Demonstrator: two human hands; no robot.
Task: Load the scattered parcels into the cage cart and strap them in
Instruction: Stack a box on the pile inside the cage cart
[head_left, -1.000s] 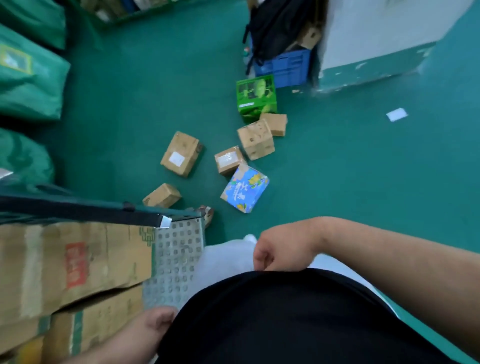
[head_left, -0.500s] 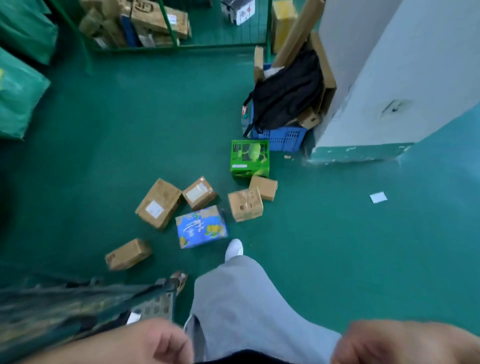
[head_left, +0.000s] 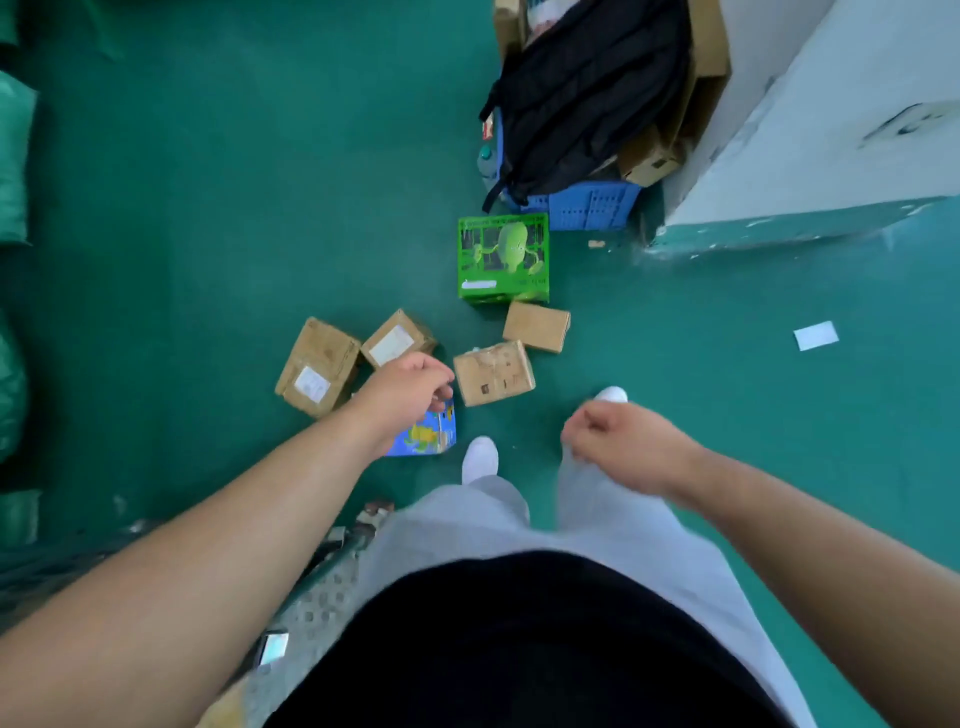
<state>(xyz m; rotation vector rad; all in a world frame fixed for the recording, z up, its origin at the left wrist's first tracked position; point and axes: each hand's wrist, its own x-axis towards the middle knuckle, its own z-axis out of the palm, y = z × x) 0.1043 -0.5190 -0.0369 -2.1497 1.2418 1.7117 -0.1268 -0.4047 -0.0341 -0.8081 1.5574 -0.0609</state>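
Left hand (head_left: 410, 395) loosely curled over blue box (head_left: 427, 434), right hand (head_left: 618, 447) fisted, labels (head_left: 311, 383) unreadable

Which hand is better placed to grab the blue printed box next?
Left. The left hand is stretched out right over the blue box and holds nothing. The right hand sits curled nearer the body, farther from it.
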